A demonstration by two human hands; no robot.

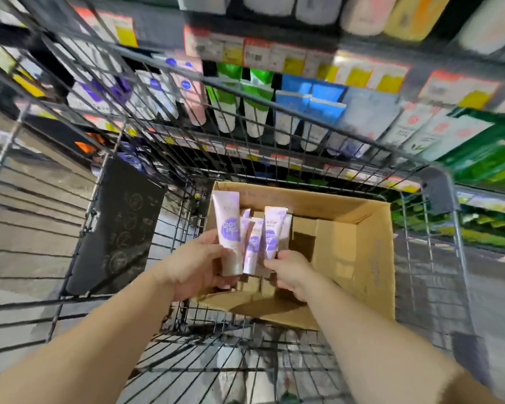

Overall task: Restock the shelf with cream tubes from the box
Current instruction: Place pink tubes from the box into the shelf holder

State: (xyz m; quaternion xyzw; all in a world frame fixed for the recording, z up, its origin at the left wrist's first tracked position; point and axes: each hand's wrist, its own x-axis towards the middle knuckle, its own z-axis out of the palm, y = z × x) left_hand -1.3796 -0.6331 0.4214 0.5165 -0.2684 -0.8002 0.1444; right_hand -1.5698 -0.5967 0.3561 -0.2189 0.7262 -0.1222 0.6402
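Over a wire cart (123, 158), we see the left hand (199, 263) reach forward, fingers wrapped round a lilac cream tube (229, 228) held upright. Just beside it, the right hand (292, 272) pinches more tubes (270, 234) above the open cardboard box (356, 252). The stocked shelf (274, 112) stands beyond.

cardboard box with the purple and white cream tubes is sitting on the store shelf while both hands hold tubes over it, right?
Not quite. The head view shows the brown cardboard box sitting inside the black wire shopping cart, not on the store shelf. The rest holds: the left hand and right hand both hold purple and white cream tubes over it.
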